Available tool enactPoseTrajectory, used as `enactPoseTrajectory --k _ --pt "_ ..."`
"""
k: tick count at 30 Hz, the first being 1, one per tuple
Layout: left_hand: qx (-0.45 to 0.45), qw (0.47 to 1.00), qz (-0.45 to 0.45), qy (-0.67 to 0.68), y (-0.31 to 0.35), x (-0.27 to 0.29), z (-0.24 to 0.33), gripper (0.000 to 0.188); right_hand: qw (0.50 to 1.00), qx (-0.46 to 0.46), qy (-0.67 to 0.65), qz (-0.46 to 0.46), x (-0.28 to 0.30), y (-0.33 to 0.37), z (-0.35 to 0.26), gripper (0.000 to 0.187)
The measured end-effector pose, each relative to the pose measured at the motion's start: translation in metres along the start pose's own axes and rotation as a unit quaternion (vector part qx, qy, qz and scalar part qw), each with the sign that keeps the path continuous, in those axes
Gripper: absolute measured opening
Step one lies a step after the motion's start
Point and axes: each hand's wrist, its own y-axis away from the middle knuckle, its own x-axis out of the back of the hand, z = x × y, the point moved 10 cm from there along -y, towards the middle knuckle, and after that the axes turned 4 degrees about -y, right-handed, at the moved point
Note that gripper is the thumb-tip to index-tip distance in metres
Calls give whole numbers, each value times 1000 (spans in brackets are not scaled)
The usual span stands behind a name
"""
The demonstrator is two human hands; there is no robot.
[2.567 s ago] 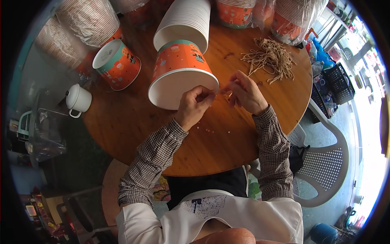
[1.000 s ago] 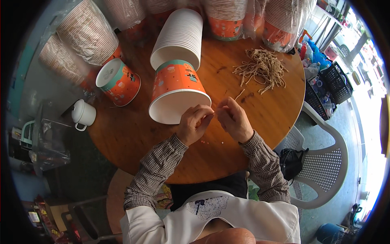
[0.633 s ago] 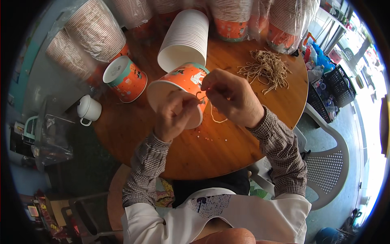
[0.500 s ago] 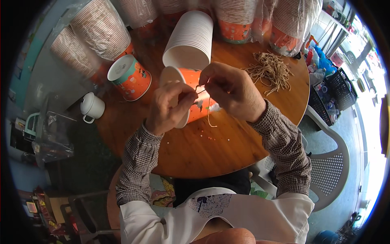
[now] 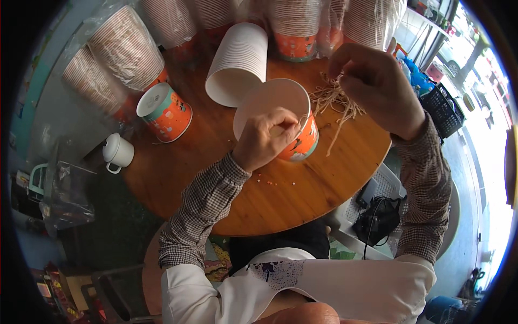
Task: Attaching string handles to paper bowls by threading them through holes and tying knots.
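Note:
An orange paper bucket (image 5: 305, 141) with a white inside stands on the table in front of me, its open mouth upward. At its near rim is my left hand (image 5: 268, 137), fingers closed in a pinch, with a thin tan string (image 5: 302, 123) showing at the fingertips. Raised to the right, my right hand (image 5: 377, 89) has its fingers curled toward the thumb. Whether anything is between them is hidden. Below and behind it lies a heap of tan strings (image 5: 330, 97), partly covered by this hand, with some strands trailing toward me.
A stack of white nested buckets (image 5: 240, 59) lies on its side behind the bucket. To the left are an upside-down orange bucket (image 5: 168, 116) and a white lidded mug (image 5: 118, 151). Plastic-wrapped bucket stacks (image 5: 127, 48) line the far edge. Small dots (image 5: 270, 181) are scattered on the round wooden table (image 5: 259, 208).
My hands have parted: the right has moved right and up to the string heap, the left a little to the right. The bucket has gone from lying sideways to mouth up.

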Motion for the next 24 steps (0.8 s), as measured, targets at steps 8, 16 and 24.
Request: enactPoseTrajectory --k 8,16,24 --pt "-106 972 -103 -182 17 -33 37 4 978 -4 187 -91 -3 28 5 10" --pt "-43 984 -45 -165 37 -24 25 7 953 104 283 -25 -12 49 -16 13" --pt "-49 991 -30 -119 44 -31 19 10 957 111 267 36 1 43 3 13"
